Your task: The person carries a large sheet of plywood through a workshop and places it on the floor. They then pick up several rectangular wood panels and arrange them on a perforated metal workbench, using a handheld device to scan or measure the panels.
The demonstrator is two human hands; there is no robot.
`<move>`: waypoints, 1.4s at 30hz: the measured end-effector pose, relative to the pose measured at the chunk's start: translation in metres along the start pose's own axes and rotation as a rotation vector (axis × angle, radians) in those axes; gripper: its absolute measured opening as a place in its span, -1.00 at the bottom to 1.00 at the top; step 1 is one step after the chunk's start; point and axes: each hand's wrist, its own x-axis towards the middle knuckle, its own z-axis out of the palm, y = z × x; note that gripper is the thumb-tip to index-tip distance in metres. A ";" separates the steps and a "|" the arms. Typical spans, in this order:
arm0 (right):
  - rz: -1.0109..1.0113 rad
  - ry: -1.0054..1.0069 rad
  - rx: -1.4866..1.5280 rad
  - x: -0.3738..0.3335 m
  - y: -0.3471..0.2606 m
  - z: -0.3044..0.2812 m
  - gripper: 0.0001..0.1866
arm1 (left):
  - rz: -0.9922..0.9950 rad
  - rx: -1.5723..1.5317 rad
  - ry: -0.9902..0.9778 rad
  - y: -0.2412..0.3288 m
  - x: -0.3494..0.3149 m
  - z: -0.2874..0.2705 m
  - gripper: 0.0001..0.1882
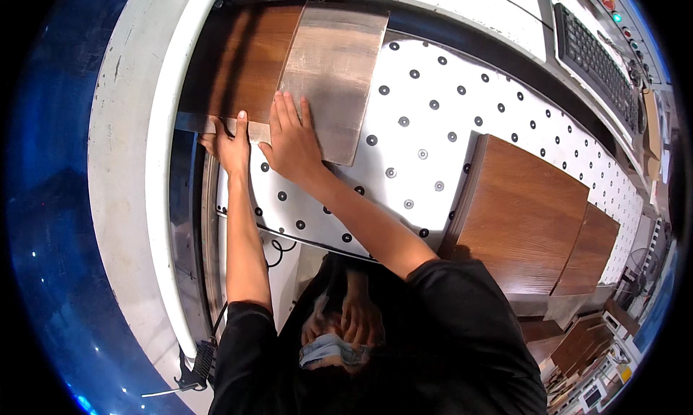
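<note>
Head view: at the white dotted table's (pixel 438 78) left end, rectangular grey-brown wooden panel (pixel 338 75), long axis pointing away, was touched by flat, open right hand (pixel 297 145); brown wooden board (pixel 267 57) by half-open left hand (pixel 232 152), grip undetermined.

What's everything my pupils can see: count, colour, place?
brown board: one, brown, upper left
grey board: one, grey-brown, beside brown board
stacked boards: count unclear, brown, right
more boards: count unclear, brown, lower right
table: one, white with black dots, centre
bar: one, white, left
keyboard: one, black, upper right
button panel: one, grey, top right
fan: one, dark, far right
blue surface: one, blue, far left
sleeves: two, black, bottom
left hand: one, bare, brown board's near edge
right hand: one, bare, on grey board
</note>
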 end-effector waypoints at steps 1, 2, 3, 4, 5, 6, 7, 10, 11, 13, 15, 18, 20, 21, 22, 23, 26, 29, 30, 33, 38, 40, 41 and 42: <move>-0.001 0.006 -0.013 0.000 0.000 0.000 -0.09 | -0.014 0.017 -0.008 0.000 0.000 0.001 0.07; -0.002 0.012 -0.025 0.000 -0.001 0.001 -0.09 | -0.009 0.035 -0.001 0.000 0.001 0.002 0.06; -0.004 0.017 -0.037 0.001 -0.001 0.001 -0.09 | -0.005 0.054 0.007 0.001 0.003 0.003 0.06; -0.009 0.019 -0.045 0.001 -0.001 0.001 -0.09 | 0.000 0.078 0.009 0.000 0.003 0.002 0.05; -0.013 0.020 -0.054 0.000 -0.001 0.001 -0.09 | 0.043 0.085 0.015 -0.001 0.002 0.000 0.06; -0.016 0.023 -0.063 0.000 0.000 0.000 -0.09 | 0.027 0.075 0.003 -0.001 0.002 -0.001 0.06; -0.017 0.023 -0.058 0.000 0.001 -0.001 -0.09 | 0.013 0.059 -0.009 0.001 0.003 -0.001 0.07; -0.012 0.037 -0.057 0.000 0.003 -0.003 -0.09 | -0.046 0.044 -0.050 0.017 0.002 -0.001 0.11; -0.016 0.047 -0.059 -0.001 0.002 -0.002 -0.09 | -0.047 0.034 -0.057 0.015 0.002 0.000 0.11; -0.033 0.055 -0.043 -0.003 0.000 0.000 -0.09 | -0.033 -0.024 -0.060 0.002 0.006 -0.001 0.11; -0.030 0.021 -0.053 -0.005 -0.003 0.002 -0.08 | -0.037 -0.030 -0.057 -0.003 0.003 -0.003 0.11; -0.028 -0.004 -0.079 -0.004 -0.005 0.000 -0.09 | -0.051 0.075 -0.005 -0.006 0.003 0.003 0.13; -0.014 -0.003 -0.094 -0.006 -0.006 0.002 -0.10 | -0.084 0.071 -0.006 0.000 0.001 0.003 0.13; -0.027 0.063 -0.055 -0.008 -0.007 0.002 -0.12 | -0.093 0.072 -0.002 0.002 0.000 0.003 0.13; -0.062 0.079 -0.075 -0.013 -0.006 0.009 -0.14 | -0.102 0.073 0.002 0.003 0.001 0.004 0.13; -0.092 0.112 -0.104 -0.019 -0.007 0.008 -0.16 | -0.076 0.062 0.002 0.005 0.004 0.006 0.13; -0.184 0.166 -0.076 -0.055 -0.015 0.003 -0.44 | -0.026 -0.002 -0.077 0.002 0.010 0.011 0.15; -0.307 0.145 -0.056 -0.103 -0.023 -0.022 -0.48 | 0.005 -0.033 -0.101 -0.005 0.019 0.023 0.15; -0.312 0.101 -0.108 -0.119 -0.027 -0.022 -0.45 | -0.012 -0.046 -0.114 -0.007 0.018 0.019 0.15; -0.274 -0.076 -0.151 -0.159 -0.033 -0.042 -0.43 | -0.023 0.101 -0.037 0.000 0.016 0.013 0.13; -0.232 -0.088 -0.215 -0.197 -0.030 -0.059 -0.42 | 0.005 -0.020 -0.059 -0.004 0.021 0.020 0.15; -0.239 -0.056 -0.151 -0.194 -0.029 -0.059 -0.42 | 0.015 0.026 -0.030 -0.003 0.020 0.013 0.17; -0.240 -0.047 -0.136 -0.196 -0.027 -0.056 -0.43 | 0.009 -0.030 -0.084 0.001 0.016 0.007 0.17; -0.245 -0.041 -0.121 -0.197 -0.024 -0.052 -0.43 | -0.001 -0.085 -0.138 0.005 0.013 0.002 0.16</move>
